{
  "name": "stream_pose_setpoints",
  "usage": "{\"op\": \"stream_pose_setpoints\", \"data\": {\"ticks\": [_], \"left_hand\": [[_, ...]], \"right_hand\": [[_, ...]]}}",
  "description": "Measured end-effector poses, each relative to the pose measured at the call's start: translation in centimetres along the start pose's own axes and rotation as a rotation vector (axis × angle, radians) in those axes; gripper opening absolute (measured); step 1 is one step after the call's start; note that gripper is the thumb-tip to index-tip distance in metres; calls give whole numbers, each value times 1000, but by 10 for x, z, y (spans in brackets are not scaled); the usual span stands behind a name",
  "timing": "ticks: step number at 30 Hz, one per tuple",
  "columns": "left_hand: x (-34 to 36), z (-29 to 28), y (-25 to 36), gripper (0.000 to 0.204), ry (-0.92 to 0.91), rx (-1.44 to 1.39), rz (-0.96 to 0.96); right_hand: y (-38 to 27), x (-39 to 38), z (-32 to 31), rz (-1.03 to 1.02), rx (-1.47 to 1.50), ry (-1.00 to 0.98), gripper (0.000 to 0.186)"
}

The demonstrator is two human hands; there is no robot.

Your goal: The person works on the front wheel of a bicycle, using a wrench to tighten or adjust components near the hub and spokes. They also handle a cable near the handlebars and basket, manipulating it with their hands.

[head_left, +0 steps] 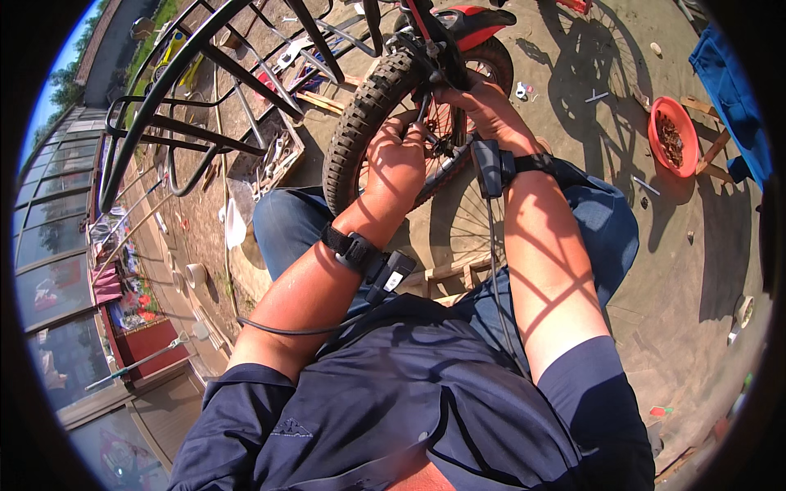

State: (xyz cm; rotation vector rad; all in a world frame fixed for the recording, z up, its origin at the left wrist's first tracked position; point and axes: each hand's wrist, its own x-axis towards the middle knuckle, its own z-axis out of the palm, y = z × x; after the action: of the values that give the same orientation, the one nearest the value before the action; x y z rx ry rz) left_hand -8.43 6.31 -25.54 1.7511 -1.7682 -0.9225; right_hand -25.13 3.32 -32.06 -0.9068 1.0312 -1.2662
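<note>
A bicycle front wheel (354, 128) with a knobby black tyre stands between my knees, under a black fork (442, 61); a red and black fender (479, 24) shows behind. My left hand (397, 155) is closed among the spokes beside the fork leg, its fingertips around a thin part that I cannot make out. My right hand (490, 114) is higher and to the right, thumb extended and fingers curled round the dark lower part of the fork, partly hidden behind it. Devices with cables are strapped to both my wrists.
Black tubular racks (213, 51) stand at upper left, above a box of metal parts (277, 164). A red bowl (689, 139) of small brown pieces lies at right beside a blue folding stool (720, 65). A glazed wall (49, 237) runs along the left; small parts lie scattered on the ground.
</note>
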Motion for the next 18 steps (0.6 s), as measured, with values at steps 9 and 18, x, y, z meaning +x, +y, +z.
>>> {"op": "stream_pose_setpoints", "data": {"ticks": [9, 18], "left_hand": [[-5, 3, -1, 23, 86, 184, 119], [-5, 3, 9, 20, 75, 283, 89]], "right_hand": [[11, 6, -1, 4, 20, -11, 44], [5, 1, -1, 0, 39, -1, 45]]}}
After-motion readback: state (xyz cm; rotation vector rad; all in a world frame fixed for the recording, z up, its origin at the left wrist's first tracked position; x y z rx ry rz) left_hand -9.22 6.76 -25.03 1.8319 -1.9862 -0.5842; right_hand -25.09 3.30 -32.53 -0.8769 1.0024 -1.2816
